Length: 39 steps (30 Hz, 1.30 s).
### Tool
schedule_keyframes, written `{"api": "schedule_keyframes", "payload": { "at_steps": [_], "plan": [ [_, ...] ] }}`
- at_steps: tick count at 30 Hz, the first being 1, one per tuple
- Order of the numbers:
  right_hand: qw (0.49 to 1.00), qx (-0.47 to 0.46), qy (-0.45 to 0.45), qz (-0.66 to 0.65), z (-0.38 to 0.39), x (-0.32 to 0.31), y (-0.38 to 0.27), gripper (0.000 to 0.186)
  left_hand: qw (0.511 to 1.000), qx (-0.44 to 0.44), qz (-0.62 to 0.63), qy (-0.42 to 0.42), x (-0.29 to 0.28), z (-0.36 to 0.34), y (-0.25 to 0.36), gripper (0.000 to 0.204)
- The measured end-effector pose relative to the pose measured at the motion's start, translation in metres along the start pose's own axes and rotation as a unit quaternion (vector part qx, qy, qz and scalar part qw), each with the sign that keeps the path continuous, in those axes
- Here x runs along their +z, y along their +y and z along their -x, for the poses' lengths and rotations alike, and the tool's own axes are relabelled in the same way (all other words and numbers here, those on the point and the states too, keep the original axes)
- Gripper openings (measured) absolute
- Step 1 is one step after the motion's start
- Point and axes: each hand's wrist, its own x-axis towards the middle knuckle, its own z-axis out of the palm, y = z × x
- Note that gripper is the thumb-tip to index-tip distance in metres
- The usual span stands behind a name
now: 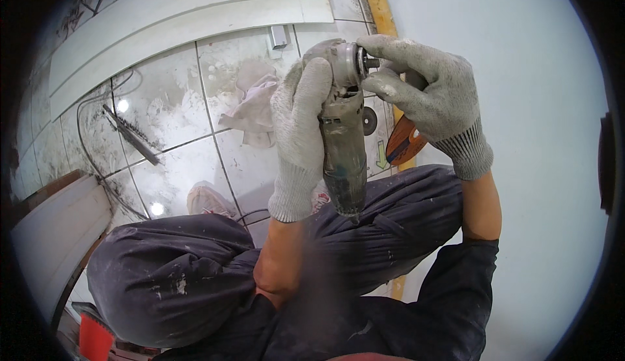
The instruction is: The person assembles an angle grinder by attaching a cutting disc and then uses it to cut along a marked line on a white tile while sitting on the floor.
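A dusty angle grinder (345, 146) without a disc is held up in front of me, head at the top and body pointing down. My left hand (299, 120), in a grey knit glove, is wrapped round it near the gear head. My gloved right hand (433, 84) closes its thumb and forefinger about the flange (362, 63), with the bare threaded spindle (372, 63) showing between them. Just below the right hand, an orange disc (402, 141) is partly covered; whether the other fingers touch it I cannot tell. Beside the grinder's body shows a small black disc (369, 121).
Whitish dusty floor tiles (166, 94) lie beneath. A crumpled cloth (257, 104), a metal bar (133, 136), a cable (84, 126) and a small metal box piece (278, 37) lie there. Long white panels (195, 9) stretch across the far side. A pale wall (540, 133) rises on the right.
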Motion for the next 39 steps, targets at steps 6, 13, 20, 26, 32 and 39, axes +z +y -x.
{"api": "schedule_keyframes", "payload": {
  "at_steps": [6,13,20,26,32,39],
  "plan": [
    [0.989,0.099,-0.018,-0.112,0.0,-0.007,-0.001,0.048,0.99,-0.106,0.09,0.033,-0.005,0.001,-0.009,0.054],
    [0.958,0.161,-0.039,-0.235,-0.004,-0.016,0.0,0.034,0.959,-0.15,0.23,-0.069,-0.022,-0.011,-0.022,0.055],
    [0.951,0.123,-0.012,-0.282,-0.004,-0.017,-0.001,0.033,0.955,-0.169,0.242,-0.039,-0.02,-0.012,-0.025,0.062],
    [0.97,0.151,0.052,-0.185,-0.013,-0.005,0.014,0.035,0.949,-0.127,0.275,-0.087,-0.009,-0.007,-0.025,0.088],
    [0.991,0.101,0.052,-0.075,-0.013,0.004,0.025,0.036,0.941,-0.182,0.276,-0.07,-0.012,-0.003,-0.027,0.09],
    [0.997,0.07,0.007,0.019,-0.013,0.005,0.022,0.032,0.945,-0.175,0.278,-0.004,-0.016,-0.006,-0.037,0.088]
  ]
}}
